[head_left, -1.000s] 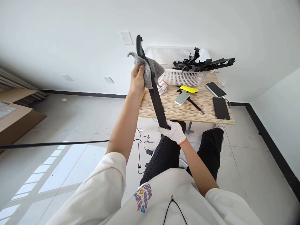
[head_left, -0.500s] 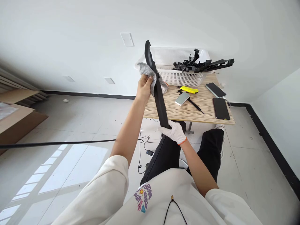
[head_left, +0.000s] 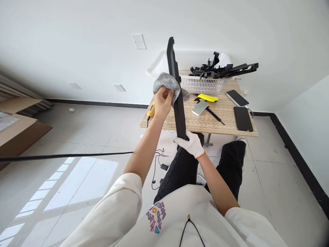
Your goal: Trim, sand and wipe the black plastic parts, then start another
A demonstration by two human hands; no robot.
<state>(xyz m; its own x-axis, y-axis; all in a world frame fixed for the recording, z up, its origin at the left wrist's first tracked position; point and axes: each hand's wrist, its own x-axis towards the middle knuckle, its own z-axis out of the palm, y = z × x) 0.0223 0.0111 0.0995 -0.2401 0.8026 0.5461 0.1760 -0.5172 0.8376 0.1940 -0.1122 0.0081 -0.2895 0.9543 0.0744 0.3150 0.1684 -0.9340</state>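
Note:
A long black plastic trim strip stands tilted in front of me, its curved top end reaching above the basket. My right hand, in a white knit glove with an orange cuff, grips its lower end. My bare left hand pinches a grey cloth that lies against the middle of the strip. Part of the cloth shows on the strip's far side. The fingertips of my gloved hand are partly hidden behind the strip.
A white plastic basket holding several black plastic parts stands on the wooden table. Nearby lie a yellow-handled tool, a silver block, a black thin tool, two phones and a yellow corded tool. A cardboard box sits left.
The strip has swung slightly right and more upright. My left hand has shifted right and a little down along it with the cloth, uncovering the yellow corded tool.

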